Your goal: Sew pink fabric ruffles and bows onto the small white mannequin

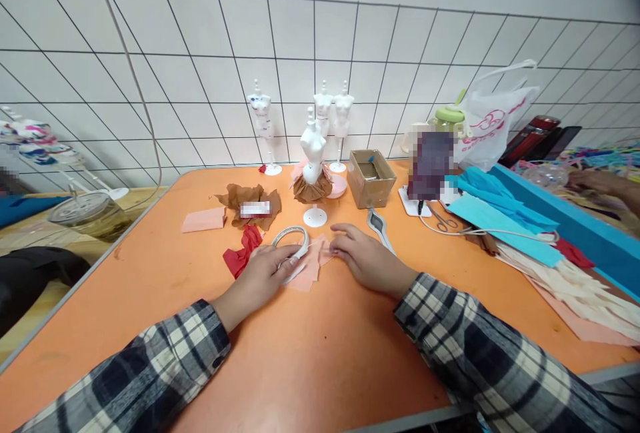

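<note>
My left hand (263, 276) is closed on a roll of white tape (303, 251), held on edge low over the orange table. Below and beside the roll lies a piece of pale pink crepe paper (311, 268). The fingers of my right hand (367, 258) are bent at the right end of that paper; whether they pinch its edge or the tape's end I cannot make out. Just beyond stands a small white dress-form mannequin (313, 146) wearing a gathered brown paper skirt (313, 188). Crumpled red paper (243, 251) touches the area left of my left hand.
Brown crepe paper (235, 200) and a folded pink piece (204, 220) lie left. Behind are more mannequins (260, 113), a cardboard box (373, 183) and grey tweezers (380, 226). Right stand a phone (431, 166), scissors (444, 220) and blue paper sheets (505, 223). Another person's hand (600, 183) shows far right.
</note>
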A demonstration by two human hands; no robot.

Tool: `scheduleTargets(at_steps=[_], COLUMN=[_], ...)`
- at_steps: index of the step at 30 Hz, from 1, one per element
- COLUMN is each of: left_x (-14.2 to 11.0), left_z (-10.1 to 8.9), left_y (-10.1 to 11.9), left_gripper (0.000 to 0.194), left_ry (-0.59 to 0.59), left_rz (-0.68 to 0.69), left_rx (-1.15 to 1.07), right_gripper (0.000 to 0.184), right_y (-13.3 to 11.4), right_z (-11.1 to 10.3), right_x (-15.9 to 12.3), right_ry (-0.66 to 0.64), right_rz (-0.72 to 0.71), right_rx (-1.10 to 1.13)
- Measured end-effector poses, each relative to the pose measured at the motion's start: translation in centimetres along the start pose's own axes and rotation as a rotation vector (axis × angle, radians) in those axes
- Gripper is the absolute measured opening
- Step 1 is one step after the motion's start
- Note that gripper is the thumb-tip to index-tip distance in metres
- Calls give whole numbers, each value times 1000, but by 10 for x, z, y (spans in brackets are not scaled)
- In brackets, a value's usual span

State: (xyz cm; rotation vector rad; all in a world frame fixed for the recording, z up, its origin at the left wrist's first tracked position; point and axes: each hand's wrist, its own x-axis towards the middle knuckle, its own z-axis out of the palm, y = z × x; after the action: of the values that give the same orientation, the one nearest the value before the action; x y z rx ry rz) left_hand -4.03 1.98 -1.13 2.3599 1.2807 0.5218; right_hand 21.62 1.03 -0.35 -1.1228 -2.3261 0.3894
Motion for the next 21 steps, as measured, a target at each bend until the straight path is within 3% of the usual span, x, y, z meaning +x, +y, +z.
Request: scheduleTargets(at_steps=[2,4,7,12,16,18,21], left_x=[0,1,1,-1,-5,-6,-5], left_z=[0,0,0,-2,-9,-11,-11], left_y=[0,1,0,3,8,9,6], left_gripper=[40,39,39,41,42,40,38], left_ry=[4,19,87,231,501,569,478], left_rz=[5,9,-21,-159,-200,-187,-194], left_rx=[-12,-44,-208,-469,-507,-518,-550], right_gripper=[42,50,42,39,41,33,28], right_y=[1,0,-2,-3,-7,-13,-22], right_z=[0,2,6,12,23,26,26], right_x=[0,1,3,8,8,6,6], right_ry=[63,32,12,282,112,59,143], right_rz=[19,-8,-34,190,286,263,224], right_rx=[93,166,223,500,895,879,713])
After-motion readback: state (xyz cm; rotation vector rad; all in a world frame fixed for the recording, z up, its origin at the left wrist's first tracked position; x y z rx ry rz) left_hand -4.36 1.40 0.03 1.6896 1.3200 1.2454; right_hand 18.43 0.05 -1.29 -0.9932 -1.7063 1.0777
